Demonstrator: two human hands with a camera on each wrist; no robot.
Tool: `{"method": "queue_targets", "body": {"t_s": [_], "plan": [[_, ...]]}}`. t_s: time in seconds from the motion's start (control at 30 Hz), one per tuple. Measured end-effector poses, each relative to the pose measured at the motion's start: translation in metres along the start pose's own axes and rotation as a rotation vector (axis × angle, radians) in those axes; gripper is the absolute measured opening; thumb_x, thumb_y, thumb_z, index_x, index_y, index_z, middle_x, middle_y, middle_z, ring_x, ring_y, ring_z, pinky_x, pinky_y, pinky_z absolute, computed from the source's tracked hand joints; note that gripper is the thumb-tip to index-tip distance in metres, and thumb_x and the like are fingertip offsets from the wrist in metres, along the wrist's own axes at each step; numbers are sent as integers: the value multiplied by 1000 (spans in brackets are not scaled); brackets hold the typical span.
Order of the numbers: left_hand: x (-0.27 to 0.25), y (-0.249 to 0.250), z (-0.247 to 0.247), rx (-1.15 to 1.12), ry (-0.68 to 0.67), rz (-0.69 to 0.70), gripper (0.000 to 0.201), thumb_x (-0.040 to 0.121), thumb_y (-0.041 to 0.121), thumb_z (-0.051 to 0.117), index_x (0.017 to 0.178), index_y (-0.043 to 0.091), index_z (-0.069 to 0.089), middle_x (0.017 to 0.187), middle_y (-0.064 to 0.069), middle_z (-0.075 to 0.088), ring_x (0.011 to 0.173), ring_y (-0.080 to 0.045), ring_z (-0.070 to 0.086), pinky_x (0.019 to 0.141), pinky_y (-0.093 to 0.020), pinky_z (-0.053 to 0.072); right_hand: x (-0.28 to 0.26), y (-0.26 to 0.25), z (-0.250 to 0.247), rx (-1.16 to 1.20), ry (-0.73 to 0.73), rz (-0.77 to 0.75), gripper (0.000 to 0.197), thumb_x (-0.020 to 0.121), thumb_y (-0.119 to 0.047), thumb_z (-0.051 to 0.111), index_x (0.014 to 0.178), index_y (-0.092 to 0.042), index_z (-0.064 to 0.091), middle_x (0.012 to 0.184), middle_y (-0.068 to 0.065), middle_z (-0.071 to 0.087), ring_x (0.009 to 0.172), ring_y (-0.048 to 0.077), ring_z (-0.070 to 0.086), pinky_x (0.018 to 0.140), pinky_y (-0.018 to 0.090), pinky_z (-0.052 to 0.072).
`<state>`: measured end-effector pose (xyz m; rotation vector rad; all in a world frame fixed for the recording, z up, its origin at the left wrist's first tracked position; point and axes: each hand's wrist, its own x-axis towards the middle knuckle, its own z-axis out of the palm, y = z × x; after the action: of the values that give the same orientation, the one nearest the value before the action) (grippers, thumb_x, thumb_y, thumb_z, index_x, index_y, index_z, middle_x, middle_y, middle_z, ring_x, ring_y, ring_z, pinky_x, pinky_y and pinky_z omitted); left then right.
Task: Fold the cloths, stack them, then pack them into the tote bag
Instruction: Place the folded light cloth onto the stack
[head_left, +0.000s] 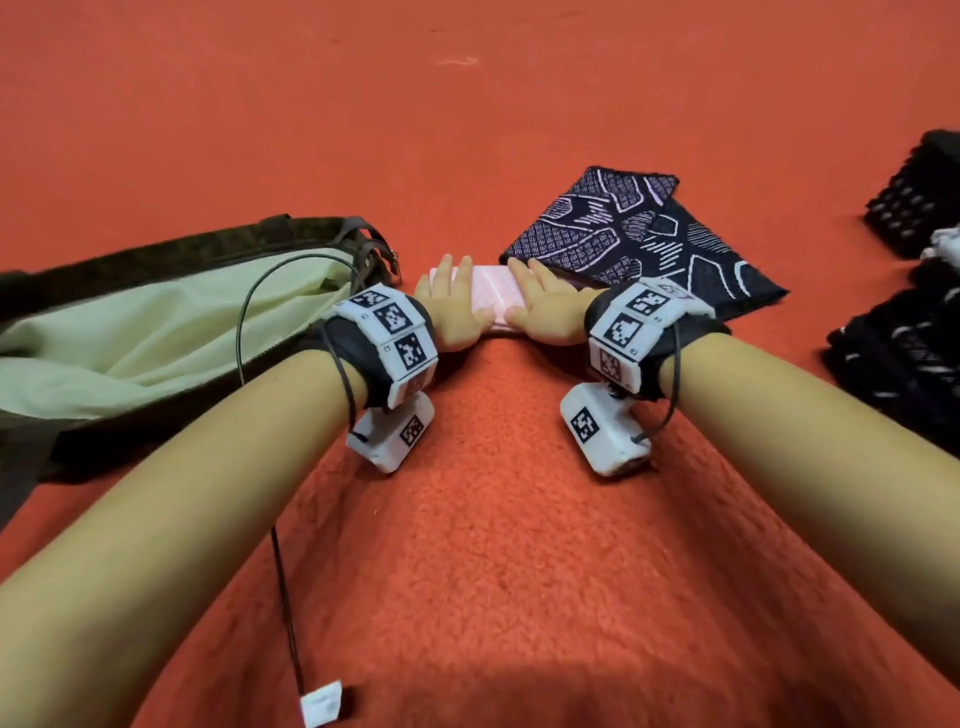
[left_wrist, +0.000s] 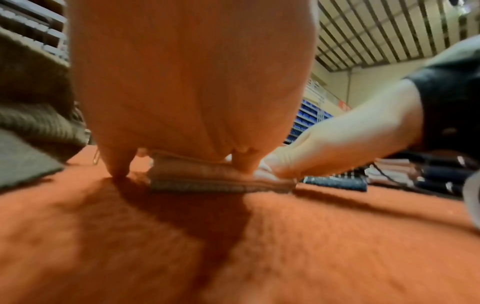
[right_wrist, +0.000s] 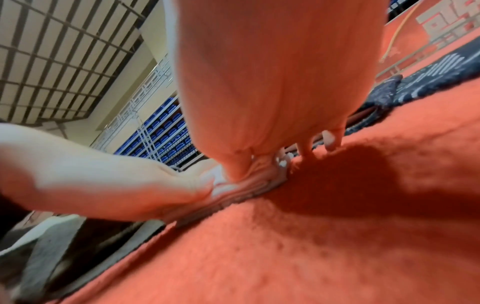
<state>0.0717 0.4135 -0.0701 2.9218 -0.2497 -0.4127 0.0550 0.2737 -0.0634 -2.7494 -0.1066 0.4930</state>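
Observation:
A small folded pink cloth lies on the red carpet straight ahead of me. My left hand presses flat on its left end and my right hand on its right end, fingers straight. The left wrist view shows the cloth as a low pile of layers under my palm. It appears again in the right wrist view, where the cloth sits squeezed between both hands. A folded dark patterned cloth lies just behind and to the right. The tote bag, dark olive with pale green lining, lies open at the left.
More black patterned cloths lie crumpled at the right edge, another heap nearer me. A cable with a white tag trails from my left wrist. The red carpet spreads all around.

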Motion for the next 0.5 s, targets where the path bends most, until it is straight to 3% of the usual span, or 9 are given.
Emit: {"method": "queue_targets", "body": {"t_s": [0.13, 0.23, 0.3, 0.37, 0.43, 0.47, 0.5], "plan": [[-11, 4, -8, 2, -23, -4, 68, 99, 38, 35, 151, 15, -4, 158, -9, -11, 145, -31, -6, 118, -36, -1, -11, -2, -7, 18, 24, -32, 68, 98, -36, 38, 151, -23, -2, 159, 4, -5, 146, 29, 6, 116, 39, 8], [-20, 6, -33, -16, -83, 12, 64, 101, 39, 28, 150, 10, 1, 159, -11, -4, 146, -27, -7, 116, -34, -4, -12, 1, -16, 127, 60, -80, 69, 95, -32, 48, 151, -16, 11, 157, 12, 12, 144, 28, 15, 116, 34, 14], [-27, 11, -51, -63, -93, 80, 55, 103, 32, 21, 150, 6, 10, 158, -10, 6, 146, -21, 0, 115, -30, -4, -12, 1, -21, 178, 78, -92, 67, 94, -32, 51, 149, -14, 19, 153, 14, 22, 141, 27, 24, 115, 33, 20], [-29, 15, -65, -122, -44, 148, 48, 104, 27, 24, 147, 6, 24, 156, -8, 21, 144, -20, 16, 114, -26, 8, -12, 2, -26, 250, 85, -105, 58, 95, -30, 48, 147, -12, 28, 151, 11, 31, 137, 24, 32, 111, 27, 24], [-26, 17, -73, -212, 28, 190, 42, 101, 22, 33, 140, 8, 39, 148, -7, 38, 136, -20, 33, 109, -24, 22, -12, 5, -29, 334, 115, -127, 49, 97, -26, 43, 143, -10, 36, 143, 6, 43, 125, 17, 46, 99, 14, 31], [-23, 19, -75, -245, 49, 208, 39, 100, 19, 37, 136, 8, 45, 144, -7, 44, 132, -19, 39, 105, -22, 26, -13, 7, -31, 382, 135, -131, 45, 98, -24, 41, 141, -9, 39, 132, 4, 49, 107, 10, 55, 85, 4, 35], [-21, 22, -76, -270, 64, 222, 36, 98, 17, 40, 132, 8, 49, 140, -7, 48, 129, -19, 43, 102, -21, 29, -14, 11, -33, 437, 156, -133, 42, 98, -20, 40, 139, -8, 41, 119, 2, 49, 85, 2, 53, 65, -3, 36]]}}
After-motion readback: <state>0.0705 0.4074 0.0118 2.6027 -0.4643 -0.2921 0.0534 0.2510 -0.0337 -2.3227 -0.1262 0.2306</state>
